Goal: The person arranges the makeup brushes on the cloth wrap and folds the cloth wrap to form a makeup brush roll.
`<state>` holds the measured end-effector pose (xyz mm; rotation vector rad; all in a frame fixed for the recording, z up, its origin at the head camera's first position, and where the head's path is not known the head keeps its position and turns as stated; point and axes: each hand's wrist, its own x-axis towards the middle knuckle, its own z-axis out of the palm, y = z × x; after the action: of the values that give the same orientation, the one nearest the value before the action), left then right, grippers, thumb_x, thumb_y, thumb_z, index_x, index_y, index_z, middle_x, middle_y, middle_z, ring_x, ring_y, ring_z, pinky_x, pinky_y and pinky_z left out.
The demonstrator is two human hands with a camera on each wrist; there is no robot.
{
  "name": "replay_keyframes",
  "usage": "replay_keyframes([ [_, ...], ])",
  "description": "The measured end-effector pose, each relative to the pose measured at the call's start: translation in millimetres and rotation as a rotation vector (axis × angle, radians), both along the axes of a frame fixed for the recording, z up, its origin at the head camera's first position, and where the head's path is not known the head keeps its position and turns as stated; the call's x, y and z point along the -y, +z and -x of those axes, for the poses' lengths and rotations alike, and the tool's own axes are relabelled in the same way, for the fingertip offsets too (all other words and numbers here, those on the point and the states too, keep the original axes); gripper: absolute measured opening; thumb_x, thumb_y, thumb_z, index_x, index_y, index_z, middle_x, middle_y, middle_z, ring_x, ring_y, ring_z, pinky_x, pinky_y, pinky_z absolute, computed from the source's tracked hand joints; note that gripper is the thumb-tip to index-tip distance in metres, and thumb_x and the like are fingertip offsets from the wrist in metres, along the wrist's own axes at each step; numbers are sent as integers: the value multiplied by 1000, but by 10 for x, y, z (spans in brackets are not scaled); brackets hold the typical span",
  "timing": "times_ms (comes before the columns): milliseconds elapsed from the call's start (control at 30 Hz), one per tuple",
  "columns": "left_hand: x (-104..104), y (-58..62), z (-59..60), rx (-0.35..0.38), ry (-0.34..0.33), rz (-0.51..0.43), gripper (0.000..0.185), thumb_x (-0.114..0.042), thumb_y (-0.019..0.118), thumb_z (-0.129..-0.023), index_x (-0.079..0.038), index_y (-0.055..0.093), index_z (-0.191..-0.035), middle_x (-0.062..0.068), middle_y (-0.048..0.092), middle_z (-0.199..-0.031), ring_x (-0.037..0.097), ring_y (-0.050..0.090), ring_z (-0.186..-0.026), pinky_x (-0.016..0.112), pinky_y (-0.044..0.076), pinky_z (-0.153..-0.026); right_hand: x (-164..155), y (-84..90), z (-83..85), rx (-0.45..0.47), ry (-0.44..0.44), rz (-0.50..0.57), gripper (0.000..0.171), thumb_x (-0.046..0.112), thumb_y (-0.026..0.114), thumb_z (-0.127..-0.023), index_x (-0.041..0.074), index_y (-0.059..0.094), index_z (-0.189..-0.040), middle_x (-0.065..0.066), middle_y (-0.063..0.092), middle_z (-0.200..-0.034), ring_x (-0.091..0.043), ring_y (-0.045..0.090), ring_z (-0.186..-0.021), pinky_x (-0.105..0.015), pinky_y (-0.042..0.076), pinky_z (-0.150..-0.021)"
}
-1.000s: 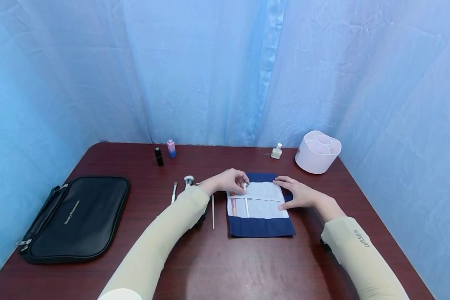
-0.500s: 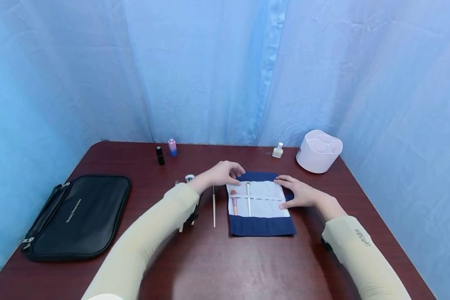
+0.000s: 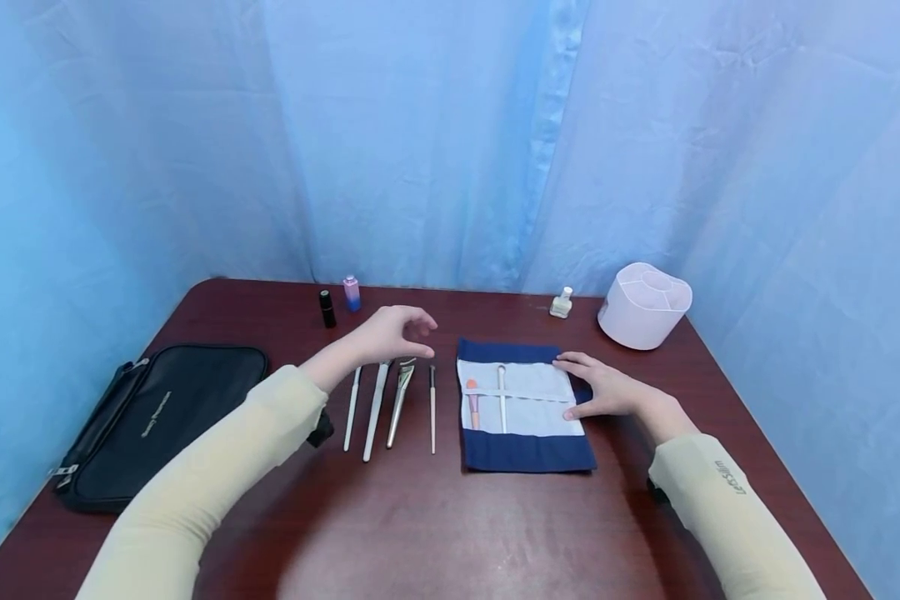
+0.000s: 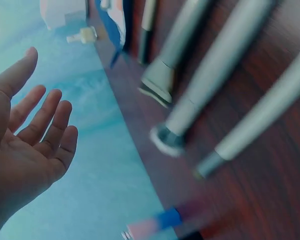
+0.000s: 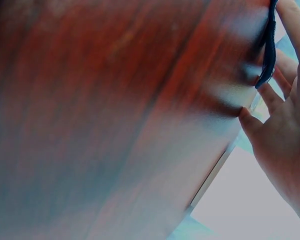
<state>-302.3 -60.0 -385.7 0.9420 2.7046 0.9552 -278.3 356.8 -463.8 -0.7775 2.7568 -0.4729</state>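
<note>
brush roll: navy, white-lined, unrolled flat, two brushes tucked in | four loose brushes: parallel, just left of roll

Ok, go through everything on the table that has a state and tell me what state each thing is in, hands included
left hand: open, empty, above the loose brushes
right hand: flat on the roll
brush roll: unrolled, lying flat
pink brush: tucked under the roll's strap
white brush: tucked under the strap
four loose brushes: lying flat beside the roll
black pouch: lying flat
organizer: upright
three small bottles: upright, capped
</note>
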Motion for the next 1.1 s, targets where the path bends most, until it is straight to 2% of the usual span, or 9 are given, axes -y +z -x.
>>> replay_keyframes([
  [200, 294, -133, -79, -11, 97, -19, 38, -21, 75, -81, -7, 62, -115, 10, 67, -103, 21, 63, -94, 35, 51, -82, -6, -10, -10, -1, -4, -5, 98, 65, 69, -71, 13, 34, -147, -11, 29, -150, -31, 31, -133, -58, 32, -104],
  [433, 486, -391, -115, -15, 220, 18, 36, -17, 77, -78, 0, 63, -106, 13, 67, -91, 19, 61, -80, 34, 50, -70, 1, -8, -11, -3, -8, 5, 97, 63, 70, -71, 13, 35, -146, -10, 29, -150, -30, 31, -133, -58, 32, -104],
  [633, 528, -565, -110, 15, 228, 62, 35, -21, 81, -74, -1, 63, -98, 9, 66, -86, 18, 59, -78, 32, 48, -68, 23, -12, -14, -5, 2, 2, 98, 64, 70, -71, 12, 35, -146, -12, 29, -150, -31, 30, -134, -57, 31, -104],
  [900, 451, -660, -100, 27, 244, 79, 33, -20, 81, -74, -3, 62, -95, 4, 64, -77, 12, 58, -64, 28, 49, -64, 29, -9, -35, -7, -6, 3, 97, 63, 70, -71, 13, 35, -146, -11, 29, -150, -31, 31, -133, -58, 31, -104],
  [1100, 413, -677, -113, 34, 271, 79, 31, -15, 79, -75, -2, 60, -95, 5, 63, -74, 10, 56, -53, 26, 48, -54, 49, -2, -43, -6, -4, 9, 97, 63, 71, -71, 13, 36, -146, -11, 30, -150, -30, 31, -133, -57, 31, -104],
])
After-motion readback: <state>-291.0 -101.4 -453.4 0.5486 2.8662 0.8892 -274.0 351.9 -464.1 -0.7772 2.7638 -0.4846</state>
